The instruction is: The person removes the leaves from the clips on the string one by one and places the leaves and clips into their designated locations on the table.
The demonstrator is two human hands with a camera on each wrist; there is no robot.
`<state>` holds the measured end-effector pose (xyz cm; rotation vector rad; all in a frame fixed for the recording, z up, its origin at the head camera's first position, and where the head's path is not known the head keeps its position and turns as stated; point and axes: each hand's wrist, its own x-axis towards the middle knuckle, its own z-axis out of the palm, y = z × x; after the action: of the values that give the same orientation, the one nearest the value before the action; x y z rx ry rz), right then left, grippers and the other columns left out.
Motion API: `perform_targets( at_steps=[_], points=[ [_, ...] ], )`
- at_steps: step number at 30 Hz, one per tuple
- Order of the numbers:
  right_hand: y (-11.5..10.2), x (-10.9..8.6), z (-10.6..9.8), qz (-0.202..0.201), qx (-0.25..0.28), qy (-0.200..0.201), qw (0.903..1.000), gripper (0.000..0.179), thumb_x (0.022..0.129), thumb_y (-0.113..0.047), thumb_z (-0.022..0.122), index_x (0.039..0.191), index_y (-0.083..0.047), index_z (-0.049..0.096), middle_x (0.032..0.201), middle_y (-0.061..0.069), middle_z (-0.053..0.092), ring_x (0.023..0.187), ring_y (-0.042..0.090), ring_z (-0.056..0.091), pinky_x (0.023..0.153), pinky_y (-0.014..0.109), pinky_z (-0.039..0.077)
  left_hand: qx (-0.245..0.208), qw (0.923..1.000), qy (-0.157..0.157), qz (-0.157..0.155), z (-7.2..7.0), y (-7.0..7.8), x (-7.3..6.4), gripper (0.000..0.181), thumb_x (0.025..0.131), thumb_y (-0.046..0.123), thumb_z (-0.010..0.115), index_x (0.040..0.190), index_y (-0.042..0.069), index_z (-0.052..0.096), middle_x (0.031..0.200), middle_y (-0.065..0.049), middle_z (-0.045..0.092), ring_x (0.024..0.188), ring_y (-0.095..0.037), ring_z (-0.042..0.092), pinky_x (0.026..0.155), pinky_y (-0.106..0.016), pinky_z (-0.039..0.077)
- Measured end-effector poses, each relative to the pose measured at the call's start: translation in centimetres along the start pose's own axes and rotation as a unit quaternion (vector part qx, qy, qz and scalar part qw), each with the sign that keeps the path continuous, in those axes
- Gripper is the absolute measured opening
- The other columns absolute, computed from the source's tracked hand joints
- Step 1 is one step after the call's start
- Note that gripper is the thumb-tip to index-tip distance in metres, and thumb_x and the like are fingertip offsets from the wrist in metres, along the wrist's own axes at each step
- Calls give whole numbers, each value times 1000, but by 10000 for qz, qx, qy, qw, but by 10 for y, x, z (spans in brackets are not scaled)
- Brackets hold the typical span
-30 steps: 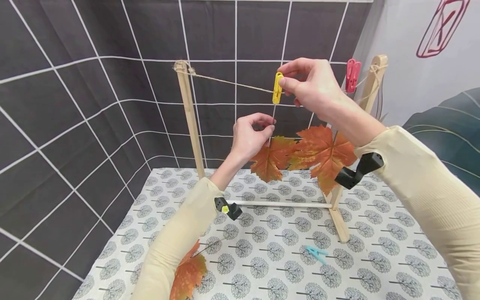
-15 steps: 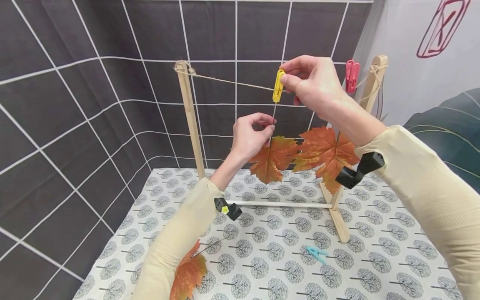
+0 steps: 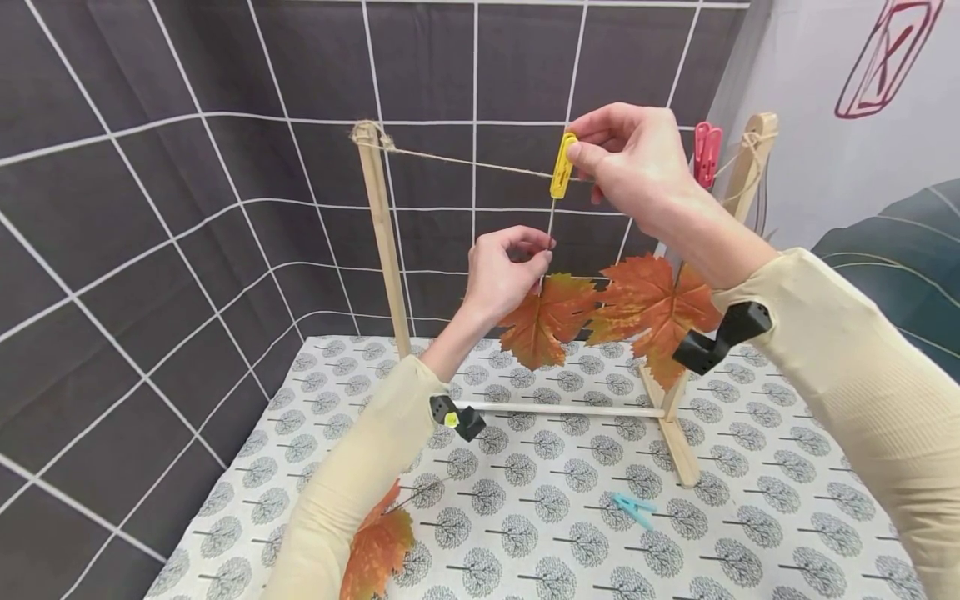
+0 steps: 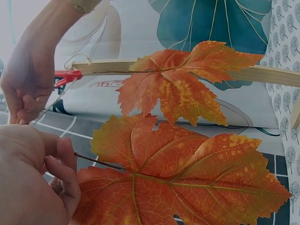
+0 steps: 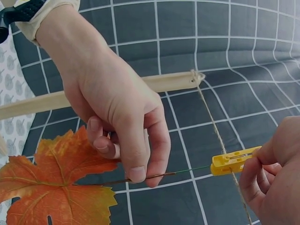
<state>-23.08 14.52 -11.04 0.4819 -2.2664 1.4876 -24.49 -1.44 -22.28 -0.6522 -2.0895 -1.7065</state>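
My right hand [image 3: 637,162] pinches the top end of a yellow clothespin [image 3: 562,167] at the twine line [image 3: 472,164]. In the right wrist view the clothespin [image 5: 232,161] sits across the twine, and the leaf's thin stem runs to its lower end. Below, my left hand [image 3: 506,271] pinches that stem [image 5: 159,176] between thumb and index finger. The orange artificial maple leaf [image 3: 542,325] hangs beneath the left hand. A second maple leaf [image 4: 178,84] hangs from a red clothespin [image 3: 707,154] on the right part of the line.
Wooden posts [image 3: 384,242] carry the twine, with a white crossbar [image 3: 555,408] low between them. On the tree-print tablecloth [image 3: 517,492] lie a blue clothespin [image 3: 634,508] and, partly behind the left sleeve, another maple leaf [image 3: 382,546]. A dark tiled backdrop [image 3: 420,67] stands behind.
My right hand and the yellow clothespin have moved slightly up and to the right, lifting the twine a little. The left hand keeps its pinch on the stem, almost unmoved.
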Motion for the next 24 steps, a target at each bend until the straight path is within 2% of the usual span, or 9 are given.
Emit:
perform_targets(
  at_steps=[7,14,24],
  points=[
    [0,1,-1,-13,37,34,10000,20,95,-9,66,113,-2,69,88,4,64,72,17,56,51,20,50,41,10000,-17,-46,1,0,0,10,89,-1,68,97,1,74,81,-7,70,48,-18,58,47,-23,46],
    [-1,2,-4,14,69,120,9999,18,95,-9,67,112,-3,69,88,4,64,71,17,55,51,20,50,171,9998,-17,-31,1,0,-1,11,88,-1,68,96,2,75,80,-5,70,52,-29,61,46,-22,45],
    [-7,5,-11,61,230,241,9994,15,94,-9,68,108,-6,70,89,2,65,72,15,57,51,20,49,234,9997,24,-110,2,-2,-3,11,88,0,68,96,3,75,81,-4,71,50,-19,61,51,-27,53]
  ],
)
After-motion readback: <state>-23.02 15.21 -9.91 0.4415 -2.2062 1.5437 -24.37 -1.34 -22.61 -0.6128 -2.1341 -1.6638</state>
